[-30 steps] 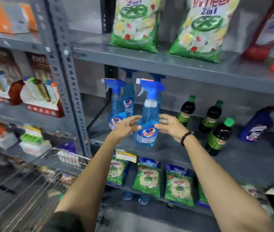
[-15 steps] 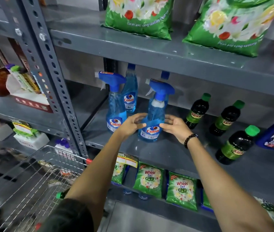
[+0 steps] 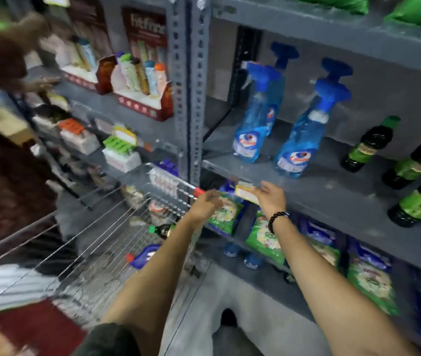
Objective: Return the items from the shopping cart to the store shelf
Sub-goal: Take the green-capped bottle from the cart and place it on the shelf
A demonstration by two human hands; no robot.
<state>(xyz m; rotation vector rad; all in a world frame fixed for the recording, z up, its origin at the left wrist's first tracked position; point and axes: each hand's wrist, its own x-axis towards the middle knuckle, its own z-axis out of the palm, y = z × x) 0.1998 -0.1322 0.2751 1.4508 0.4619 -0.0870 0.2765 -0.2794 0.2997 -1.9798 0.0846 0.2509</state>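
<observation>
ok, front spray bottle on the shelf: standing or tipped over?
Standing. The front spray bottle sits base-down on the shelf, trigger head on top, nothing touching it. Its lean looks like wide-angle distortion. Both hands are below the shelf edge.

Shop: stocked metal shelves (image 3: 332, 199), wire shopping cart (image 3: 117, 227).

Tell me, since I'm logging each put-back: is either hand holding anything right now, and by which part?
Nothing is held. The left hand and right hand are both open and empty below the shelf edge, apart from the spray bottle standing on it.
</observation>
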